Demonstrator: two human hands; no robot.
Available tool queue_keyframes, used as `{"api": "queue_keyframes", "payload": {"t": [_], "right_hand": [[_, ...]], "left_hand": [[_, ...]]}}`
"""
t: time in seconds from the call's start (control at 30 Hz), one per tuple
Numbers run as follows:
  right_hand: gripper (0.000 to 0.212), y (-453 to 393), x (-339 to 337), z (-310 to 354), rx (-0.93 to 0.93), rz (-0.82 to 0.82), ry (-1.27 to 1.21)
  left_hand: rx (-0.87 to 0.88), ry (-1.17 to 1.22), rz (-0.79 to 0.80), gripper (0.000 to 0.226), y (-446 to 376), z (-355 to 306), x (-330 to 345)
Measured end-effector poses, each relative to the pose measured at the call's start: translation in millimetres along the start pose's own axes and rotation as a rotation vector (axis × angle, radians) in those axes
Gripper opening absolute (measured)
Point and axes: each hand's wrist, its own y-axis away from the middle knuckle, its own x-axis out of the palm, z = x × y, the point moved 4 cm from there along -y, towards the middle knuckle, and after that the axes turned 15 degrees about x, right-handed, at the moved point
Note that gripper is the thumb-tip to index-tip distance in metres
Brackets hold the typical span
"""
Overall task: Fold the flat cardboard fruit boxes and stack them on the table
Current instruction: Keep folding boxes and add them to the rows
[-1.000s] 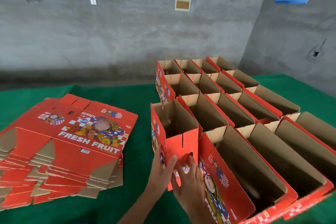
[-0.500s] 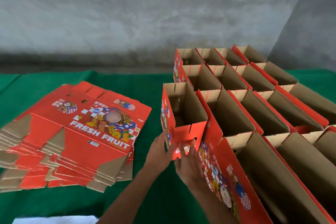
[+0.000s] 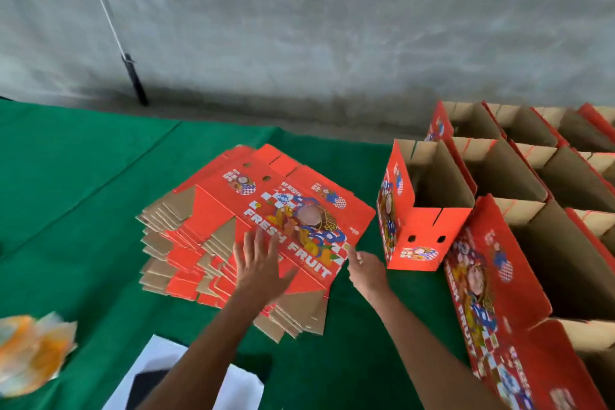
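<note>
A pile of flat red "FRESH FRUIT" cardboard boxes lies on the green table. My left hand hovers over or rests on the pile's near edge with fingers spread, holding nothing. My right hand is at the pile's right corner, fingers loosely bent, nothing in its grip. Just right of it stands a folded open-topped red box, the nearest of several folded boxes set in rows on the right.
A white sheet with a dark phone-like object lies at the near edge. A blurred orange and white bundle sits at the lower left. A thin pole leans on the grey wall behind the table.
Both hands have let go of the folded box and moved left to the flat pile. The view has swung left, so the folded rows now sit at the right edge.
</note>
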Motion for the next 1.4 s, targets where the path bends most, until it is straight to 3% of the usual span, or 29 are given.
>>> {"api": "queue_keyframes", "payload": {"t": [0.2,0.3,0.37,0.43,0.53,0.63,0.73,0.97,1.03,1.17,1.3,1.4], "right_hand": [[0.031,23,24,16,0.091,-0.101,-0.286],[0.022,37,18,24,0.035,-0.142,-0.423],[0.040,53,14,33,0.025,-0.050,-0.617],[0.064,69,8,42,-0.023,-0.015,-0.667],[0.066,86,-17,51,-0.107,-0.096,-0.564],[0.054,99,-57,57,-0.129,-0.067,-0.554],[0.033,121,-105,66,-0.188,-0.037,-0.465],[0.024,157,-180,61,-0.096,-0.106,-0.310],[0.026,166,-192,57,-0.062,-0.112,-0.287],[0.034,190,-208,48,-0.027,-0.069,-0.287],[0.032,209,-210,33,-0.060,-0.023,-0.286],[0.029,224,-208,19,-0.033,-0.009,-0.314]], "left_hand": [[0.087,0.038,0.082,0.115,22,11,0],[0.079,0.314,-0.031,0.101,34,11,-9],[0.091,0.591,-0.169,0.074,43,9,-19],[0.127,0.711,-0.267,0.069,51,11,-32],[0.249,0.587,-0.328,0.081,62,22,-53],[0.398,0.336,-0.386,0.063,73,46,-77],[0.418,0.148,-0.417,0.052,83,74,-98],[0.589,0.336,-0.185,0.085,117,70,-101],[0.622,0.300,-0.163,0.083,126,56,-100],[0.692,0.514,-0.244,0.047,131,33,-115],[0.736,0.252,-0.407,0.050,137,22,-102],[0.749,0.258,-0.480,0.042,150,10,-87]]}}
